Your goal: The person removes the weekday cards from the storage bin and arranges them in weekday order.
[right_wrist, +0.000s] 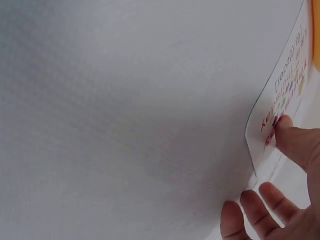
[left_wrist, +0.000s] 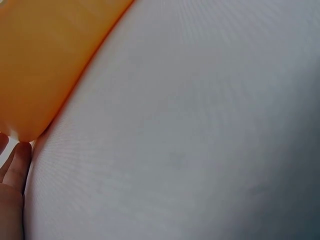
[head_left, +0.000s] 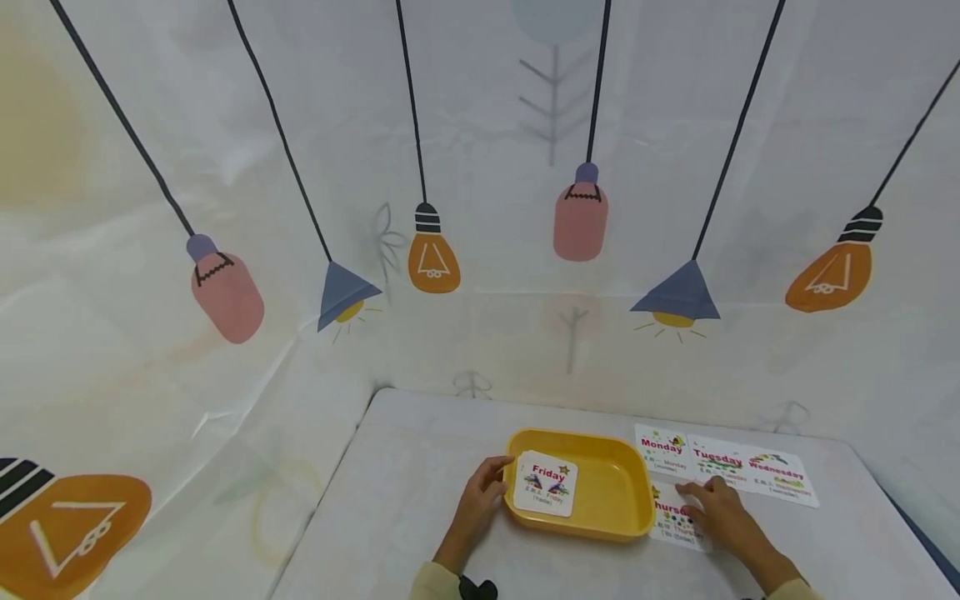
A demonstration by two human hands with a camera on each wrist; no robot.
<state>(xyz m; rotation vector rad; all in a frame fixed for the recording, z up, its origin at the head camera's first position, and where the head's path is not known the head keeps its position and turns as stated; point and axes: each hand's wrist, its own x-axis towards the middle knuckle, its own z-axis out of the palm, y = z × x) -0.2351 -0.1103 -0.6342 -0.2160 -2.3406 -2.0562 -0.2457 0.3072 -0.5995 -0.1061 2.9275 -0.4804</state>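
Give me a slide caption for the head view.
Left hand touches the yellow tray; right hand touches the Thursday card.

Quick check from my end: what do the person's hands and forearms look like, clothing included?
The left hand and right hand are bare, without gloves. Pale yellowish sleeves show at the left and right, ending short of the wrists. A small, rounded black item sits beside the left cuff; I can't tell what it is.
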